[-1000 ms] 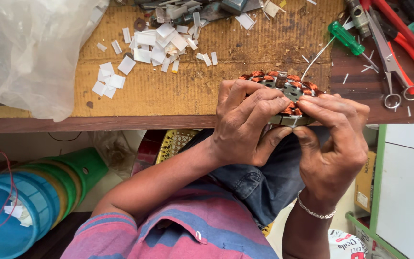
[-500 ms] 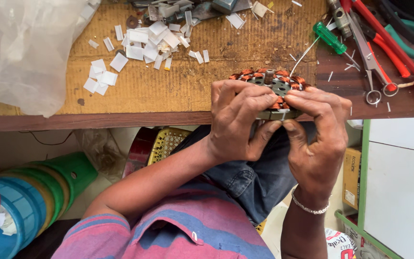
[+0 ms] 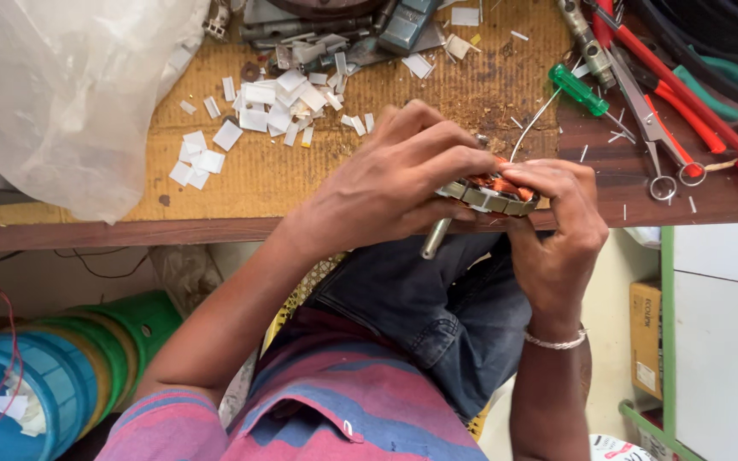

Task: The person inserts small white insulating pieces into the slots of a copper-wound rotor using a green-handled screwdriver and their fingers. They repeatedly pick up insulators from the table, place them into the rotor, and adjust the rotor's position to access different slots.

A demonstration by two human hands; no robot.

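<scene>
Holding a round motor part with copper coils at the surface's front edge, both hands pinch it: left hand, right hand. Coils look wound; white paper bits lie unused.

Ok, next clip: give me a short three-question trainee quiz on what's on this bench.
1. True or false: both hands grip the copper-wound stator at the bench edge.
2. What colour is the handle of the small screwdriver? A red, B green, C blue.
3. What lies scattered on the cardboard mat left of the left hand?

Key: 1 true. 2 B. 3 White paper slips; the right hand is not near them.
</scene>
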